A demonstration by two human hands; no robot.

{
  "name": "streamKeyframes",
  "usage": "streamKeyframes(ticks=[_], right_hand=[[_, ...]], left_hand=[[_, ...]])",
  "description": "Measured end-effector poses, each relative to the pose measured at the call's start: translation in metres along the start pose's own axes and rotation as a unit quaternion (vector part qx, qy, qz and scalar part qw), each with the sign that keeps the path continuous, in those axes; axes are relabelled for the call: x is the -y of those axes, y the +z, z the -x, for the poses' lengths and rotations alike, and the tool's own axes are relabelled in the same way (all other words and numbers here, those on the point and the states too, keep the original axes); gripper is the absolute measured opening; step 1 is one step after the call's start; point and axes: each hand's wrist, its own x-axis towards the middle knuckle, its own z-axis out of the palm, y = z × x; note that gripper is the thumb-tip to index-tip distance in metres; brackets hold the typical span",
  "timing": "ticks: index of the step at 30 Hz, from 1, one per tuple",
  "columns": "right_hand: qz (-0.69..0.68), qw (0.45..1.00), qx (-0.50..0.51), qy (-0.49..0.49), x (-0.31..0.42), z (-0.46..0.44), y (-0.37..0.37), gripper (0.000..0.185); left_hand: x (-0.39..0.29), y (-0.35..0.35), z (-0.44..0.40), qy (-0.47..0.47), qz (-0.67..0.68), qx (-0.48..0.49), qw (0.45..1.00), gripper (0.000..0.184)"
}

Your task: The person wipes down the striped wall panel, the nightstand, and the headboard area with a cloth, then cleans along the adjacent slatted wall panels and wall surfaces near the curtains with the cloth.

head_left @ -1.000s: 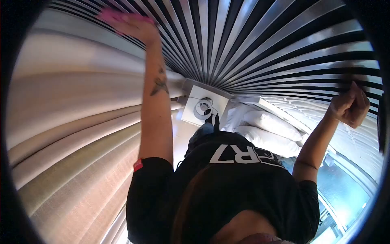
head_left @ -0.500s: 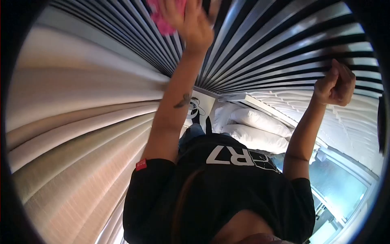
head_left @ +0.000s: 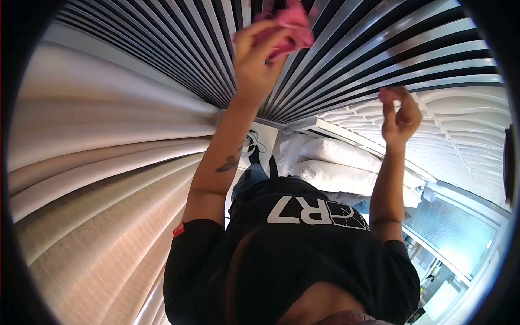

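Observation:
My left hand [head_left: 254, 65] is raised at the top centre, its fingers wrapped round a crumpled pink cloth [head_left: 295, 32]. The cloth is up against a panel of dark and shiny slats [head_left: 336, 49], which carries a blurred reflection. Lower and to the right, my right hand [head_left: 401, 116] is held up near the edge of the slats with its fingers curled in, and I see nothing in it.
Long beige curtains [head_left: 108, 124] hang on the left. Beyond my body are a white surface [head_left: 265, 135] with a round object and cable, and stacked white pillows [head_left: 338, 173]. A wavy white panel [head_left: 460, 119] and a glass pane [head_left: 449, 233] are on the right.
My left hand has swept rightward across the slats with the pink cloth. My right hand has shifted left, and its fingers have loosened slightly. The view has moved too.

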Motion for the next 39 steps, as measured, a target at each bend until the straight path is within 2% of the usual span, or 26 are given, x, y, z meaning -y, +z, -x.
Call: streamKeyframes(ticks=[4,6,8,11,13,16,17,18,19,20,21,22,23,24,26,27,29,33,35,36,37,39], right_hand=[[0.018,0.994,-0.013,0.107,-0.004,0.044,-0.002,0.007],[-0.004,0.985,-0.035,0.172,-0.004,0.066,-0.005,0.008],[0.0,0.972,-0.038,0.23,-0.011,0.088,-0.01,0.01],[0.041,0.963,-0.019,0.266,-0.011,0.102,-0.015,0.01],[-0.008,0.948,-0.024,0.316,-0.007,0.107,-0.012,0.01],[-0.14,0.904,0.021,0.403,-0.035,0.136,0.007,0.015],[-0.146,0.89,0.053,0.428,-0.039,0.141,0.021,0.015],[-0.15,0.865,0.04,0.477,-0.042,0.151,0.04,0.018],[-0.161,0.848,0.068,0.501,-0.041,0.158,0.055,0.033],[-0.159,0.886,0.077,0.429,-0.05,0.177,0.077,0.052],[-0.078,0.934,0.131,0.324,-0.033,0.169,0.088,0.067],[0.002,0.959,0.109,0.261,-0.015,0.162,0.104,0.065],[0.027,0.969,0.08,0.23,-0.007,0.153,0.108,0.063],[0.054,0.977,0.05,0.2,0.0,0.144,0.113,0.061],[0.013,0.979,0.024,0.203,0.004,0.109,0.1,0.051],[0.029,0.984,0.04,0.171,0.009,0.091,0.089,0.053],[0.067,0.995,-0.028,0.073,0.012,0.059,0.07,0.051],[0.203,0.947,-0.205,-0.144,0.065,-0.052,0.028,0.042],[0.219,0.933,-0.22,-0.184,0.063,-0.093,0.028,0.045],[0.251,0.93,-0.206,-0.173,0.054,-0.104,0.036,0.042],[0.244,0.942,-0.197,-0.123,0.047,-0.094,0.046,0.041],[0.264,0.932,-0.167,-0.182,0.021,-0.067,0.065,0.04]], left_hand=[[0.014,0.037,0.046,-0.02,-0.054,0.019,0.998,0.042],[0.025,0.042,0.092,-0.06,-0.105,0.08,0.989,0.043],[0.048,0.052,0.146,-0.081,-0.111,0.106,0.985,0.043],[0.068,0.059,0.164,-0.114,-0.115,0.136,0.977,0.043],[0.059,0.052,0.185,-0.144,-0.107,0.15,0.972,0.042],[0.07,0.046,0.206,-0.325,-0.129,0.345,0.871,0.038],[0.069,0.047,0.198,-0.318,-0.128,0.34,0.876,0.038],[0.059,0.045,0.192,-0.335,-0.062,0.37,0.864,0.037],[0.048,0.043,0.186,-0.352,0.004,0.399,0.846,0.036],[0.033,0.043,0.175,-0.339,0.086,0.419,0.838,0.035],[0.016,0.044,0.162,-0.323,0.166,0.436,0.823,0.036],[-0.004,0.047,0.151,-0.379,0.249,0.407,0.793,0.041],[-0.022,0.045,0.14,-0.428,0.33,0.374,0.754,0.046],[-0.033,0.033,0.126,-0.424,0.327,0.375,0.757,0.046],[-0.054,0.015,0.099,-0.525,0.546,0.235,0.609,0.059],[-0.059,0.005,0.088,-0.52,0.548,0.238,0.61,0.059],[-0.054,-0.022,0.074,-0.425,0.491,0.286,0.705,0.059],[-0.027,-0.05,0.084,-0.458,0.466,0.317,0.687,0.056],[-0.013,-0.055,0.102,-0.5,0.407,0.316,0.696,0.058],[-0.01,-0.057,0.11,-0.501,0.407,0.317,0.695,0.058],[-0.009,-0.061,0.119,-0.524,0.376,0.313,0.697,0.055],[-0.003,-0.069,0.136,-0.543,0.346,0.311,0.699,0.052]])
